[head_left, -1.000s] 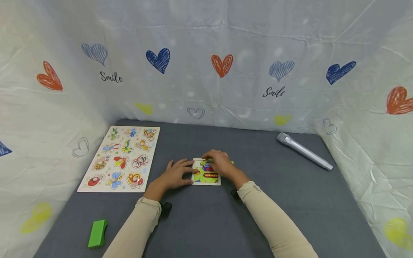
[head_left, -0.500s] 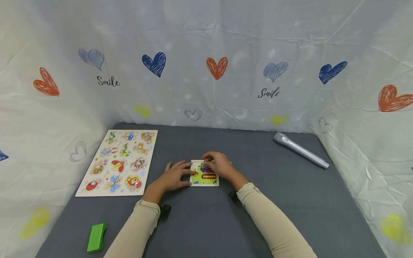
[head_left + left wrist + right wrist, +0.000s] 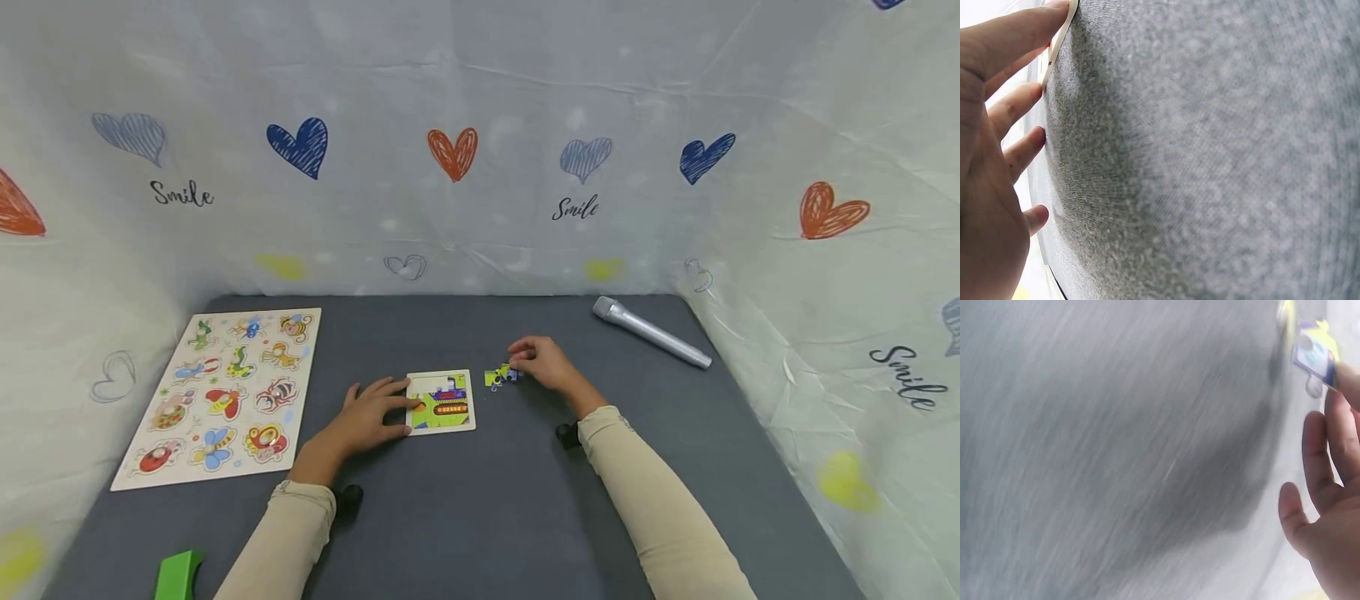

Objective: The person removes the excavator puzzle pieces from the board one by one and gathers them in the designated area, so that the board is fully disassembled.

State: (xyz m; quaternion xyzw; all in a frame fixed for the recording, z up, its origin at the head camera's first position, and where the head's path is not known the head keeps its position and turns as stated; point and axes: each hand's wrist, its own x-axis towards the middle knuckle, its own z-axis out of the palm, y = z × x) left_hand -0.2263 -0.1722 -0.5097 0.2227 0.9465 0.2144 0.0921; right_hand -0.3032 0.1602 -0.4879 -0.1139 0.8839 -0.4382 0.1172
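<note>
A small picture puzzle in a pale tray [image 3: 441,432] lies mid-table; a digger-like vehicle on green fills its lower part, and a bare strip shows near its top. My left hand [image 3: 365,419] rests at the tray's left side, fingers spread, with fingertips on its edge. To the right of the tray, my right hand [image 3: 549,364] pinches a jigsaw piece [image 3: 1315,355] between thumb and fingers. The piece is blue and yellow-green with a rounded tab. Beside it on the cloth lies at least one more green jigsaw piece [image 3: 491,379]; how many is too small to tell.
A large insect peg puzzle board [image 3: 217,400] lies at the left. A silver microphone [image 3: 652,332] is at the back right. At the front left sits a green block [image 3: 177,575]. A white curtain [image 3: 480,100] with printed hearts surrounds the dark table.
My right hand has moved right, away from over the tray, to the loose pieces and now pinches one. The left hand stays at the tray. The head view has turned right.
</note>
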